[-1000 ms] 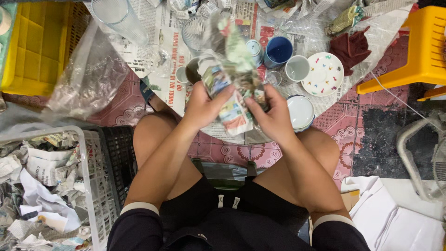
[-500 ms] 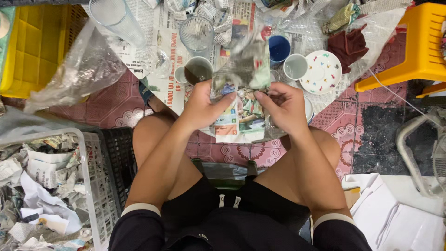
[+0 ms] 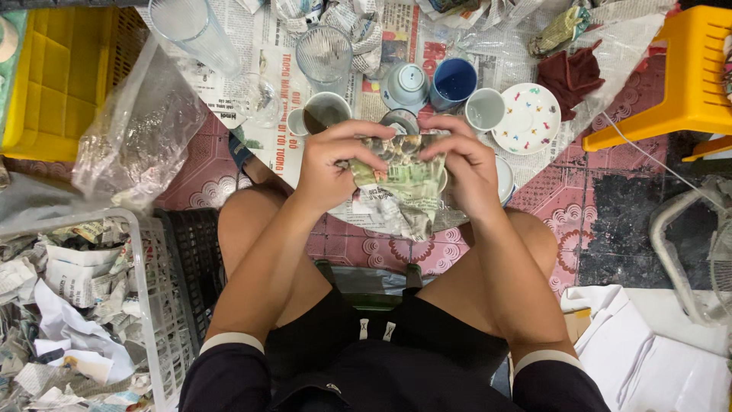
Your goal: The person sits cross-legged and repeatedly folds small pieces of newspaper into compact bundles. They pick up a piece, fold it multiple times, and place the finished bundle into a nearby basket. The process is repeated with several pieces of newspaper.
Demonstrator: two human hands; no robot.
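Seated on the floor, knees spread, both hands raised over the lap and closed on a crumpled newspaper bundle (image 3: 398, 181). Left hand (image 3: 329, 169) on the bundle's left side, fingers (image 3: 364, 139) curled over its top edge and pinching the paper. Right hand (image 3: 467, 172) on the right side, fingers bent down over the top corner, gripping likewise; whatever lies inside the wrapping hidden, impossible to tell. Bundle held above the patterned pink floor tiles (image 3: 579, 198), just this side of a spread newspaper sheet (image 3: 267, 91) laden with crockery. On that sheet, beyond the hands: a tall clear glass (image 3: 194, 30), a shorter ribbed tumbler (image 3: 324, 55), a white mug with dark inside (image 3: 325, 113), an upturned pale bowl (image 3: 405, 85), a blue cup (image 3: 454, 82), a small white cup (image 3: 485, 109) touching a white saucer with coloured specks (image 3: 530, 118). Dark red cloth (image 3: 573, 75) farther right, near a yellow plastic stool (image 3: 690, 76). Far left, a yellow crate (image 3: 46, 84) and a crumpled clear plastic bag (image 3: 137, 137). Lower left, a white basket (image 3: 152, 305) full of wadded newspaper. Lower right, white sheets of paper (image 3: 656, 358) on the floor.
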